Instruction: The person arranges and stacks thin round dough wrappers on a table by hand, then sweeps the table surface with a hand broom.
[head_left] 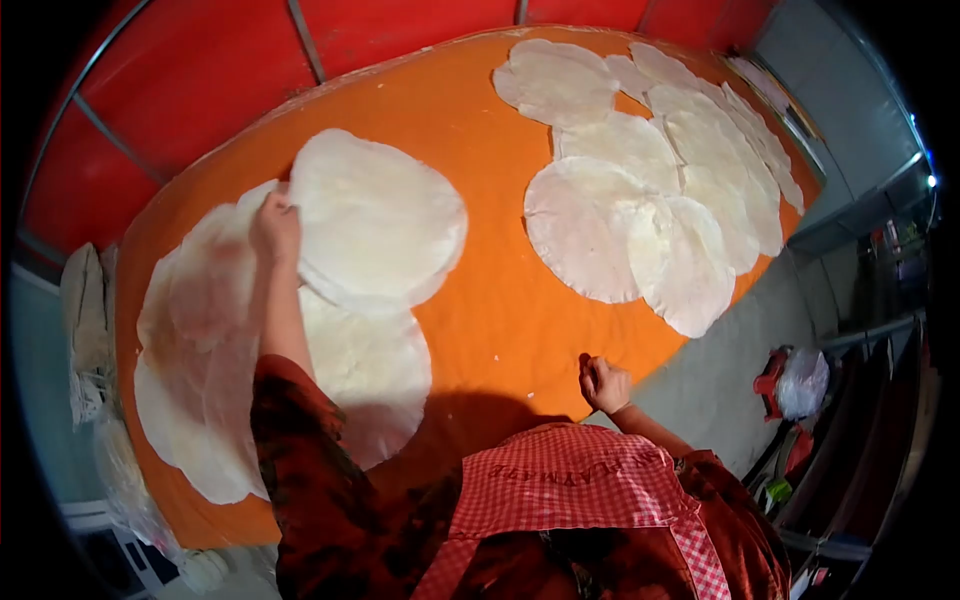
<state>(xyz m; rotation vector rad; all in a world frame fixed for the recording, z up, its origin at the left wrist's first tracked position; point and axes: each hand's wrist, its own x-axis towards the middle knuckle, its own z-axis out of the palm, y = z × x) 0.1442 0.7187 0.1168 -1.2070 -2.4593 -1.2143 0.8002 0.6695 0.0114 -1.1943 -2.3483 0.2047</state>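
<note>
Thin, round, pale flatbread sheets lie in overlapping groups on an orange cloth (pixel 490 330). At the left, my left hand (pixel 277 228) is closed at the left edge of a large flatbread (pixel 380 220), its fingers pinched on the rim. That flatbread partly covers another flatbread (pixel 375 370) below it. More sheets (pixel 195 320) overlap to the left of my forearm, which hides part of them. My right hand (pixel 607 385) is by the near edge of the cloth, fingers curled in, with nothing visible in them and touching no flatbread.
Another group of overlapping flatbreads (pixel 690 190) covers the right side of the cloth. Red panels (pixel 400 35) stand behind the table. To the right are grey floor, a red stool (pixel 768 383) with a plastic bag (pixel 803 383), and dark shelving. Plastic bags (pixel 130 480) hang at the left.
</note>
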